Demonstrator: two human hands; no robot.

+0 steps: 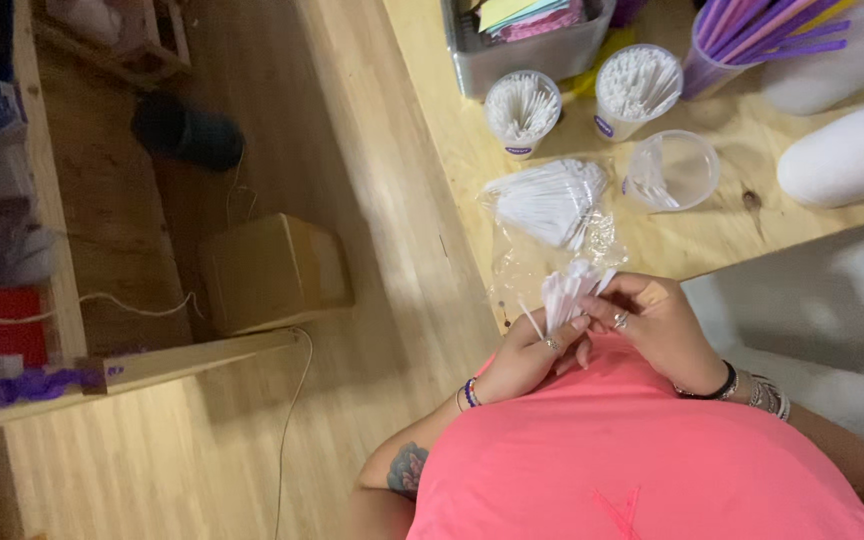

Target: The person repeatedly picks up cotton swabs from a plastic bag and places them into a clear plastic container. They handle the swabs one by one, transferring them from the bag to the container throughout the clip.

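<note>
Purple straws [762, 30] cut off by top edge; shelf [2, 200] at left blurred; bundle of white sticks [567, 290] partly hidden by fingers [602, 310].

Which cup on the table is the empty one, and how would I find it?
Start at the wooden table in front of the person's hands. Three clear plastic cups stand in a cluster beside the bag of white sticks. The empty cup is nearest the hands; its two neighbours are packed full of white sticks.

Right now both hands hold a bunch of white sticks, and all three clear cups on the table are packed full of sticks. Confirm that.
Not quite. In the head view, both hands hold the white sticks, but only two cups are full; the third cup is nearly empty.
</note>
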